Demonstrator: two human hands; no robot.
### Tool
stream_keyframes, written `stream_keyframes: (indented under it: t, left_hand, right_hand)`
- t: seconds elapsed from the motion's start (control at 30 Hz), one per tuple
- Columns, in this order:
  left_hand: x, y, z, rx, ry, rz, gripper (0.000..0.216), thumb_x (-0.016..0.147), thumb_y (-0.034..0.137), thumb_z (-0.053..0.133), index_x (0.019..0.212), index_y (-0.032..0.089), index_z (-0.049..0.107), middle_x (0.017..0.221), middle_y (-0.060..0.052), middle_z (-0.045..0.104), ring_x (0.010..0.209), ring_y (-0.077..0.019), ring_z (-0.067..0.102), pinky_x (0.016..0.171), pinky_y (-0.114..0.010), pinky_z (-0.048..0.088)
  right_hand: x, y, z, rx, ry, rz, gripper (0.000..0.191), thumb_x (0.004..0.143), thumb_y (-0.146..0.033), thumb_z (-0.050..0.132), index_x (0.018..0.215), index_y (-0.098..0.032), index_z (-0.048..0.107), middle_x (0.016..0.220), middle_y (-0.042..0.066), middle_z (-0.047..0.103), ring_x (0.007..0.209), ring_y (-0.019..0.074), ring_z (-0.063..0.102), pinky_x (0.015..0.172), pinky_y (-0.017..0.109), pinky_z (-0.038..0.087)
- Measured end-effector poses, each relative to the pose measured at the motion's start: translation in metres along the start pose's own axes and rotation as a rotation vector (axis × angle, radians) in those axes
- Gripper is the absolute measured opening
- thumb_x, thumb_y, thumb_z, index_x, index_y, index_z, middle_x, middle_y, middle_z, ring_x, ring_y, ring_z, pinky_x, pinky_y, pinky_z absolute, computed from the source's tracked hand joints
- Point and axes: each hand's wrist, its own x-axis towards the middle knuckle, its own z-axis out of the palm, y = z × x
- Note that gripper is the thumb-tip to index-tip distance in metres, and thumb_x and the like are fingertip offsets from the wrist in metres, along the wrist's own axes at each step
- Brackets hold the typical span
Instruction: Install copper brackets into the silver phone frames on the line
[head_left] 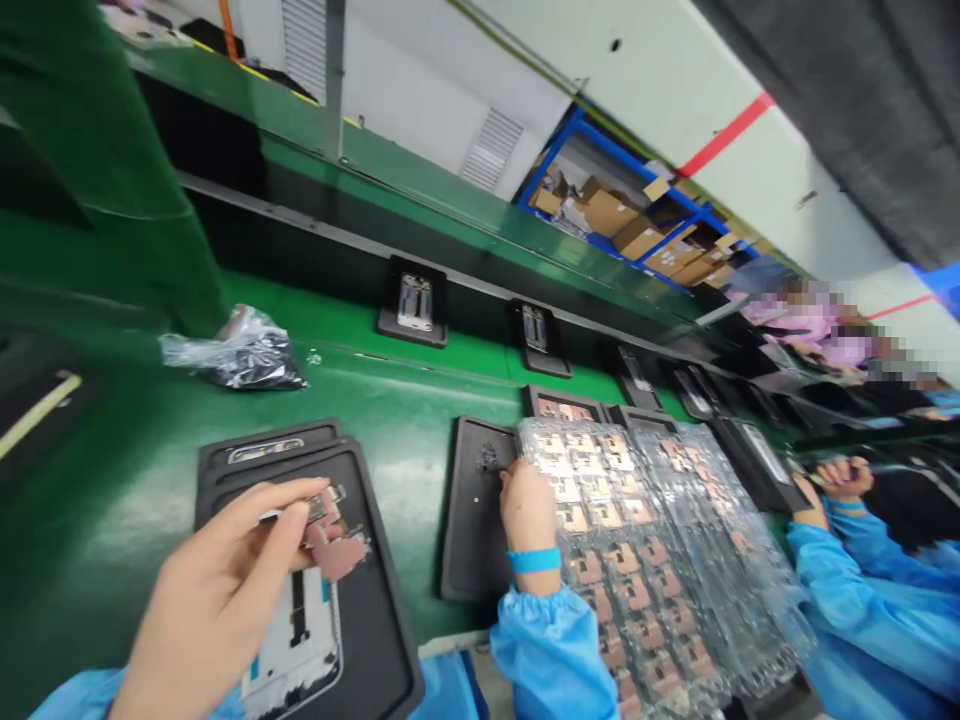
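Observation:
My left hand (217,595) pinches a small phone circuit board (337,555) with a pinkish, copper-coloured face between thumb and fingers. Beneath it, a phone housing (300,655) with a pale inside and a dark flex strip lies in a black foam tray (379,610). My right hand (529,510) is over the right side of a narrow black tray (476,545), its fingertips drawn together beside a small pile of tiny dark parts (489,458). Whatever those fingertips hold is too small to make out. Clear plastic blister trays (592,545) of similar boards lie right of that hand.
A plastic bag (255,350) of dark contents lies on the green bench. Black trays with phone housings (415,302) stand in a row along the green strip behind. At right, a co-worker's hands (844,480) and blue sleeves are close to the blister trays.

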Motion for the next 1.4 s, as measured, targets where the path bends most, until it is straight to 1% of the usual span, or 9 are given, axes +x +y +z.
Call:
stream_keyframes:
  t: [0.13,0.23,0.33,0.43,0.53,0.6,0.7,1.27,1.4]
  left_hand:
    - [0.006,0.007,0.002,-0.192,-0.067,-0.109,0.042,0.095,0.055,0.064,0.113,0.018,0.074,0.100,-0.007,0.077,0.076,-0.0208,0.079,0.067,-0.024,0.067]
    - [0.007,0.004,0.001,-0.245,-0.103,-0.116,0.041,0.099,0.053,0.059,0.121,0.020,0.071,0.107,-0.007,0.072,0.078,-0.0197,0.078,0.072,-0.027,0.068]
    - [0.004,0.000,-0.001,-0.287,-0.139,-0.089,0.034,0.101,0.047,0.059,0.125,0.025,0.068,0.113,-0.005,0.066,0.083,-0.0178,0.077,0.078,-0.027,0.067]
    - [0.001,-0.003,-0.001,-0.358,-0.182,-0.092,0.028,0.100,0.042,0.063,0.124,0.028,0.067,0.119,-0.003,0.059,0.083,-0.0156,0.077,0.078,-0.025,0.065]
    - [-0.001,-0.005,0.001,-0.380,-0.228,-0.076,0.028,0.100,0.039,0.064,0.126,0.028,0.068,0.124,-0.003,0.055,0.082,-0.0147,0.076,0.074,-0.024,0.065]
    - [-0.001,-0.006,0.002,-0.341,-0.238,-0.057,0.029,0.100,0.039,0.063,0.126,0.028,0.070,0.127,-0.004,0.055,0.078,-0.0129,0.074,0.070,-0.024,0.064]
    - [-0.003,-0.006,0.003,-0.286,-0.234,-0.058,0.028,0.100,0.039,0.064,0.124,0.028,0.072,0.133,-0.005,0.053,0.078,-0.0121,0.074,0.071,-0.023,0.064]
    - [-0.020,0.000,0.005,-0.090,-0.248,0.137,0.032,0.105,0.029,0.054,0.131,0.038,0.070,0.126,-0.001,0.058,0.086,-0.0106,0.077,0.081,-0.019,0.066]
    - [-0.023,-0.001,0.008,0.046,-0.197,0.224,0.033,0.105,0.027,0.053,0.133,0.035,0.069,0.126,-0.002,0.060,0.101,-0.0150,0.074,0.086,-0.021,0.066]
  right_hand:
    - [0.007,-0.011,-0.001,-0.088,-0.067,0.004,0.010,0.101,-0.021,0.063,0.099,-0.013,0.068,0.091,0.003,0.071,0.080,0.0163,0.070,0.076,0.033,0.058]
    - [0.018,-0.018,-0.006,-0.088,-0.079,-0.012,0.015,0.095,-0.003,0.055,0.095,-0.008,0.069,0.090,0.014,0.074,0.084,0.0235,0.073,0.075,0.034,0.055]
    - [0.019,-0.024,-0.019,-0.040,-0.070,-0.025,0.020,0.089,0.001,0.051,0.084,-0.008,0.068,0.084,0.023,0.073,0.082,0.0314,0.075,0.069,0.035,0.052]
    - [-0.007,-0.034,-0.038,0.049,-0.043,-0.093,0.020,0.095,-0.009,0.049,0.085,-0.012,0.066,0.079,0.017,0.072,0.077,0.0279,0.074,0.067,0.032,0.051]
    - [-0.056,-0.052,-0.052,0.343,-0.122,-0.330,0.026,0.105,-0.028,0.043,0.089,-0.020,0.063,0.077,0.004,0.071,0.071,0.0173,0.071,0.065,0.023,0.052]
    - [-0.087,-0.066,-0.054,0.769,-0.263,-0.516,0.028,0.105,-0.037,0.047,0.087,-0.022,0.062,0.076,0.002,0.070,0.070,0.0158,0.070,0.066,0.022,0.054]
    - [-0.112,-0.081,-0.049,1.054,-0.334,-0.572,0.026,0.103,-0.037,0.053,0.085,-0.021,0.063,0.075,0.002,0.070,0.069,0.0151,0.069,0.067,0.021,0.054]
    - [-0.117,-0.070,-0.038,1.052,-0.339,-0.552,0.025,0.103,-0.037,0.054,0.087,-0.021,0.065,0.073,0.000,0.070,0.067,0.0134,0.069,0.066,0.019,0.052]
    - [-0.119,-0.069,-0.037,1.052,-0.332,-0.556,0.026,0.104,-0.037,0.053,0.087,-0.021,0.065,0.073,0.000,0.070,0.066,0.0132,0.069,0.065,0.019,0.052]
